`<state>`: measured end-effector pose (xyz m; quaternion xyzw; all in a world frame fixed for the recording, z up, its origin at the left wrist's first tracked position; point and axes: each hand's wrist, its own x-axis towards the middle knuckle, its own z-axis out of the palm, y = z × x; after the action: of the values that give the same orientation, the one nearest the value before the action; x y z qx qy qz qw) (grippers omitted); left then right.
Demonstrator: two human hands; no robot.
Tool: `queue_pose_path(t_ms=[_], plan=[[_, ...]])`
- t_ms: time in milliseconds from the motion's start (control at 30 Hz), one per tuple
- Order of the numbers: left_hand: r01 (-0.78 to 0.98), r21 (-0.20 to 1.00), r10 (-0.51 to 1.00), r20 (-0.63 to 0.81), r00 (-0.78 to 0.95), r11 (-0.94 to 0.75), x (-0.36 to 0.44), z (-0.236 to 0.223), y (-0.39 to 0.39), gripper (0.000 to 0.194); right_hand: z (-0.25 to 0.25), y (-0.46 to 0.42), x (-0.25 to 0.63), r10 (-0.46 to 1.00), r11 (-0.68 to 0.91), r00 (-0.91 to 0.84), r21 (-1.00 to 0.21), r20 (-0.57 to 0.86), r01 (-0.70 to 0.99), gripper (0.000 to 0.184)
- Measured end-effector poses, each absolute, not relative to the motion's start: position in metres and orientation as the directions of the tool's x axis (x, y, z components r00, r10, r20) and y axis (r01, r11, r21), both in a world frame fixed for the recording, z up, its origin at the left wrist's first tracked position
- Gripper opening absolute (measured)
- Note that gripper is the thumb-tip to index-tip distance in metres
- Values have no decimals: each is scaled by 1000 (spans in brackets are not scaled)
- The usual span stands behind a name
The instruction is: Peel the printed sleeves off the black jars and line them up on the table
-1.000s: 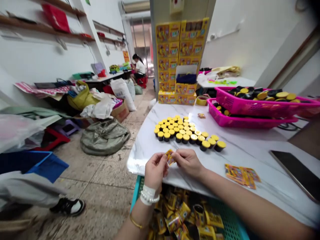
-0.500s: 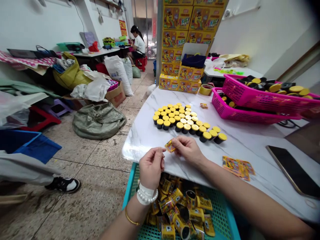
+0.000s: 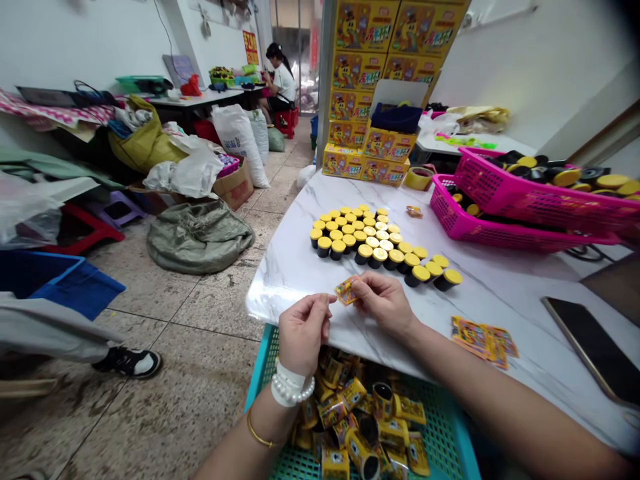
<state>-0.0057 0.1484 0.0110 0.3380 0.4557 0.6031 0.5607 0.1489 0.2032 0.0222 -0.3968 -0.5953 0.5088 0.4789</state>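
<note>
My right hand (image 3: 385, 300) pinches a small flat printed plastic sleeve (image 3: 346, 291), orange and yellow, between thumb and fingers. Close to its left edge is my left hand (image 3: 303, 330), fingers curled and closed; whether anything is between them is hidden. Beyond both hands, small black cups with yellow lids (image 3: 379, 255) stand upright in a cluster on the white marbled table (image 3: 285, 267). A loose pile of similar flat sleeves (image 3: 483, 340) lies to the right of my right forearm. Below the table edge, a teal basket (image 3: 453, 427) holds many black cups in yellow printed sleeves (image 3: 363, 450).
Two stacked pink baskets (image 3: 515, 230) with lidded cups stand at the right. A phone (image 3: 593, 347) lies near the right edge. Yellow cartons (image 3: 385, 170) and a tape roll (image 3: 419, 177) are at the back. Sacks (image 3: 200, 233) and a blue bin (image 3: 75, 287) occupy the floor left.
The view has shifted slightly, so the table things appear a little further right. My hands keep nearly the same pose, with the sleeve still in my right hand.
</note>
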Motion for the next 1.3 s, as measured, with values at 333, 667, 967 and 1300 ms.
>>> queue_pose_path(t_ms=[333, 667, 967, 1300], plan=[[-312, 948, 976, -3, -218, -67, -3, 6, 142, 27, 20, 203, 150, 945, 205, -260, -979, 199, -6, 31], [-290, 956, 966, -42, -253, -34, -6, 16, 147, 15, 25, 198, 152, 785, 602, -400, -734, 472, 315, 28], [-386, 920, 971, -154, -183, 73, -5, 23, 148, 19, 20, 237, 176, 712, 409, -241, -111, 659, 906, 34], [-650, 709, 932, -362, -2, 274, -22, 45, 183, 26, 21, 237, 168, 707, 551, -338, -184, 621, 814, 21]])
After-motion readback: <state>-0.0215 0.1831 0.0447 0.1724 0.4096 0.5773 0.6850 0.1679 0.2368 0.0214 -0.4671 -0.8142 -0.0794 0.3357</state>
